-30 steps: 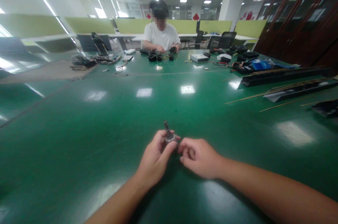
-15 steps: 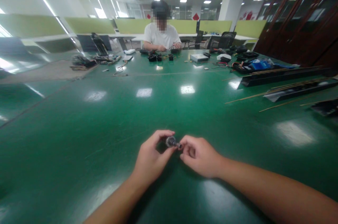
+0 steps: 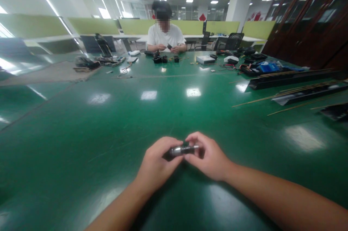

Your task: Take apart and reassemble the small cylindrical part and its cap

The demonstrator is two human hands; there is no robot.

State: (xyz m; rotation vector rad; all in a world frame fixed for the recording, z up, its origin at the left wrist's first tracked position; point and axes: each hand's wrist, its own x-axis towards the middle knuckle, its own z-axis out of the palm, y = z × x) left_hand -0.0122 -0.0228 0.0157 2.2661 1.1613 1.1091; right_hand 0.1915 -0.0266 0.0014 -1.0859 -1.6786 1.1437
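Head-worn view; looks forward, down across green table [image 3: 130,118].

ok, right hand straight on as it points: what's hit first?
Likely the left hand, close ahead; the metal part spans the gap and may be touching the right hand. Depth is unclear.

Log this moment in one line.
left hand: holding grey stepped metal part; right hand: at narrow end, contact unclear; below: glossy green tabletop

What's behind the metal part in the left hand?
Beyond the metal part, green tabletop shows. The left hand hides its left end; the right hand curls about the other. What lies directly behind it is covered.
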